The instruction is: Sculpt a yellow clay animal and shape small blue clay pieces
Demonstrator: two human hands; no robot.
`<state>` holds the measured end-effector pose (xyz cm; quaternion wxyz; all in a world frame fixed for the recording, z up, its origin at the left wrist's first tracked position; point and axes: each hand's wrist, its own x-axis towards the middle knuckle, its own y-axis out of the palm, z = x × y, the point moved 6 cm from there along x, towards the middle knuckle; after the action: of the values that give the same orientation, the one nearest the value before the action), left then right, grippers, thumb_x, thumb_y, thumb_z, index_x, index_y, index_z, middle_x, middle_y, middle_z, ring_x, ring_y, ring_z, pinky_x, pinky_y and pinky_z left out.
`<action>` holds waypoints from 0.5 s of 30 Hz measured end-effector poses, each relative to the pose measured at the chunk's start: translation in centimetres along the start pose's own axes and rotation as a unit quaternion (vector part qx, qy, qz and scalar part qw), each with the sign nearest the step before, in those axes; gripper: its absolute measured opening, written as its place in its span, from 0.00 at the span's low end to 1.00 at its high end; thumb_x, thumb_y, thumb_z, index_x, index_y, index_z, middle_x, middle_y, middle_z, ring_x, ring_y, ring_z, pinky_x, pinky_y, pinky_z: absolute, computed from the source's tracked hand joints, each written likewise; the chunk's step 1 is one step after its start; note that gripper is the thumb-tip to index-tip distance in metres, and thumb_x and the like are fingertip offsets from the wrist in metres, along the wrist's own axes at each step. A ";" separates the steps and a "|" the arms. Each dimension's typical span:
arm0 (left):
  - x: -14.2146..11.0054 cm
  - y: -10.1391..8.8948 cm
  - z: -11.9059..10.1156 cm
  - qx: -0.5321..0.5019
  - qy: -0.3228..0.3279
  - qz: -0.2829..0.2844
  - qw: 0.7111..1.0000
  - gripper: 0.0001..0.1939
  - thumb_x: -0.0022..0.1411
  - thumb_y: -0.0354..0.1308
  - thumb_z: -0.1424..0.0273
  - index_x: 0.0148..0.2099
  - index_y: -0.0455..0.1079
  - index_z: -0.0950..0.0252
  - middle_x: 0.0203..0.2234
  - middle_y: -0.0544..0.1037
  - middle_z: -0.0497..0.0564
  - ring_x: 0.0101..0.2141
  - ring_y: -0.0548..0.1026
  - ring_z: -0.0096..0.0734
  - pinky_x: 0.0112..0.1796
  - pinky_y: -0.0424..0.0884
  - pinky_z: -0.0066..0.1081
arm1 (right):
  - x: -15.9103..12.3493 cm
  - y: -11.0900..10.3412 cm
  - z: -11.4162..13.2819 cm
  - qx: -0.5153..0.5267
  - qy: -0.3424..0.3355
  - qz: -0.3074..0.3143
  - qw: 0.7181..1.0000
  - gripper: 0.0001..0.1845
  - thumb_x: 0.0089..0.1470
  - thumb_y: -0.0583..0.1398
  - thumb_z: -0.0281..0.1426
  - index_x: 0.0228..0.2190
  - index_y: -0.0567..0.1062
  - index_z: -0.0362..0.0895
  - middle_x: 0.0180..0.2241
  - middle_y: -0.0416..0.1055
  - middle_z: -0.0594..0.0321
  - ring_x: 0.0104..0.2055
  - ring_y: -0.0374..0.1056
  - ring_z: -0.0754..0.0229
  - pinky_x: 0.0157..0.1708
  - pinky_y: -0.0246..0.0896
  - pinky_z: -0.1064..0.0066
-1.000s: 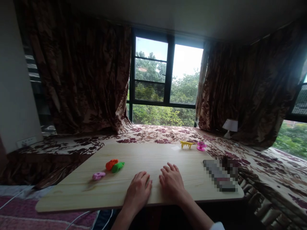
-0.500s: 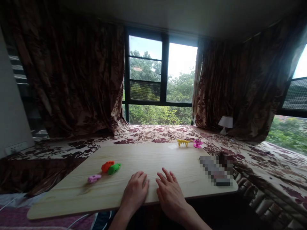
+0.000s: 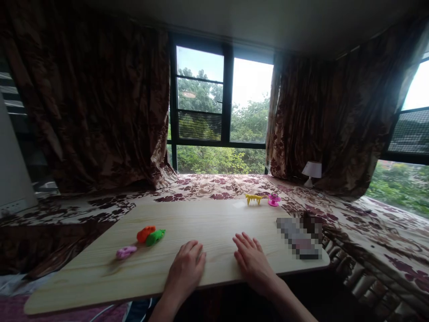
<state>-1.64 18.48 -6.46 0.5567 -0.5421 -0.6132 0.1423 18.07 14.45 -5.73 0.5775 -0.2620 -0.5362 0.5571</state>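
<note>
My left hand (image 3: 186,267) lies flat on the light wooden tabletop (image 3: 208,226) near its front edge, fingers loosely together, holding nothing. My right hand (image 3: 252,260) rests palm down a short way to its right, fingers spread, also holding nothing. To the left of my left hand sit an orange toy (image 3: 145,233), a green toy (image 3: 154,236) touching it, and a pink toy (image 3: 125,252) nearer the front. At the far right corner of the table stand a yellow toy (image 3: 253,198) and a magenta toy (image 3: 274,200).
A blurred-out flat object (image 3: 299,238) lies at the table's right edge. Floral bedding (image 3: 208,185) surrounds the table. A small white lamp (image 3: 311,172) stands at the back right. Brown patterned curtains flank a window (image 3: 219,109). White cables (image 3: 110,309) hang below the front edge.
My right hand has slid to the right, away from my left hand, widening the gap between them. The view has drifted slightly left. The toys have not moved.
</note>
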 end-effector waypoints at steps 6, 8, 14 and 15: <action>0.1 0.0 -0.3 0.008 0.001 0.006 1.000 0.16 0.61 0.47 0.64 0.44 0.71 0.65 0.45 0.73 0.56 0.48 0.67 0.38 0.51 0.62 0.37 | -0.3 0.9 5.0 0.000 -0.039 -0.045 0.998 0.19 0.60 0.47 0.34 0.51 0.67 0.49 0.61 0.54 0.63 0.65 0.40 0.55 0.61 0.31 0.57; 0.0 0.0 -0.4 0.010 0.005 0.009 1.000 0.16 0.61 0.46 0.64 0.44 0.71 0.64 0.45 0.73 0.55 0.48 0.68 0.38 0.51 0.62 0.37 | 2.0 1.2 5.2 0.000 -0.015 -0.055 0.998 0.20 0.61 0.46 0.38 0.50 0.68 0.48 0.58 0.60 0.59 0.63 0.44 0.53 0.60 0.30 0.55; -0.1 -0.2 -0.4 0.006 0.008 0.006 1.000 0.15 0.61 0.47 0.65 0.44 0.71 0.63 0.45 0.73 0.55 0.48 0.68 0.37 0.51 0.63 0.37 | 6.9 0.9 -0.1 0.001 0.066 -0.037 0.997 0.19 0.60 0.48 0.39 0.44 0.73 0.47 0.52 0.66 0.53 0.60 0.51 0.45 0.54 0.42 0.44; -0.1 -0.2 -0.4 0.004 0.006 0.005 1.000 0.15 0.61 0.47 0.66 0.44 0.71 0.63 0.45 0.73 0.54 0.48 0.68 0.37 0.51 0.63 0.37 | 6.5 0.7 -1.1 0.000 0.074 -0.032 0.997 0.19 0.60 0.47 0.38 0.44 0.73 0.47 0.53 0.65 0.54 0.60 0.51 0.45 0.53 0.43 0.43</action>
<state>-1.45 18.20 -6.23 0.5619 -0.5436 -0.6065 0.1443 17.52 20.97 -4.57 0.6329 -0.2853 -0.5005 0.5172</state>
